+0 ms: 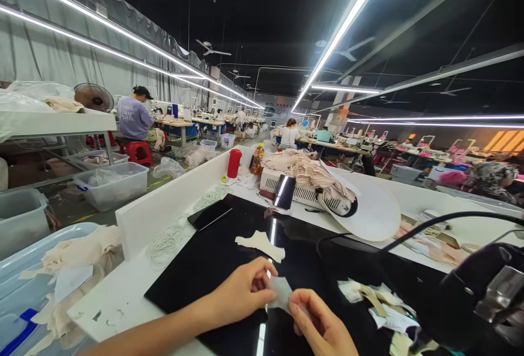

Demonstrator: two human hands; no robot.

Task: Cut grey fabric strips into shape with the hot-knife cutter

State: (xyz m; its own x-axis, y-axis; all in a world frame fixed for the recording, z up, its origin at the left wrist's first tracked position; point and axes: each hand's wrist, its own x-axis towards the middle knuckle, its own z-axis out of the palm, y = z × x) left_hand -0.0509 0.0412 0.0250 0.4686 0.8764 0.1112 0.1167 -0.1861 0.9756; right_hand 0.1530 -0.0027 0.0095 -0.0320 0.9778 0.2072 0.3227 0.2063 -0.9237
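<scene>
My left hand [241,290] and my right hand [321,326] pinch the two ends of a small pale fabric piece [281,292] just above a glossy black work surface [213,257]. Both hands have their fingers closed on it. A second cream fabric piece [261,244] lies flat on the black surface a little beyond my hands. To the right of my hands sits a heap of paper and fabric scraps [379,304].
A black machine with a cable [475,290] stands at the right. A basket piled with beige fabric [303,173], a red cup [234,162] and a bottle [257,158] sit farther back. Bins with fabric [61,268] stand at the left. Other people work at distant tables.
</scene>
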